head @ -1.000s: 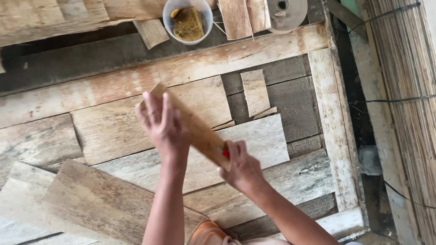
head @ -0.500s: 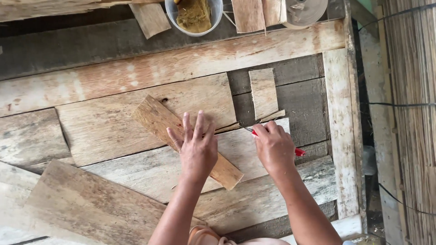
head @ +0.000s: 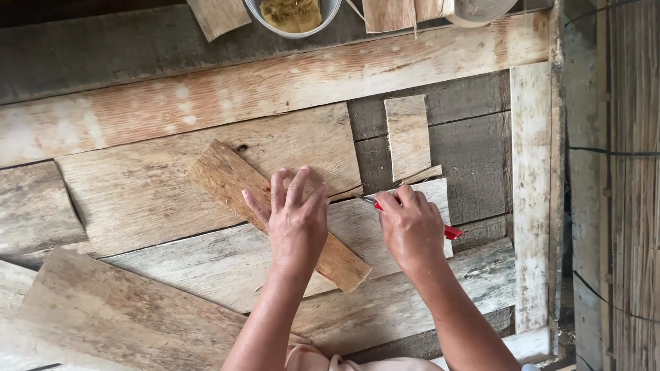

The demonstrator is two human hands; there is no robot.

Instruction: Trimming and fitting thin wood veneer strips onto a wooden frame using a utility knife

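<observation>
Below, weathered plank floor [head: 206, 103] — bamboo wall [head: 632, 172]

Your left hand [head: 297, 220]: flat, fingers spread, palm down | your right hand [head: 411, 227]: curled shut, knuckles up, grip probably tight | forearms: both reaching forward, nearly parallel

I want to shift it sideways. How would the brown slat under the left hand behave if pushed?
The brown slat looks flat and thin, so it would likely slide, not roll. Probably stiff and light. The left hand pressing it flat suggests it shifts easily.
</observation>
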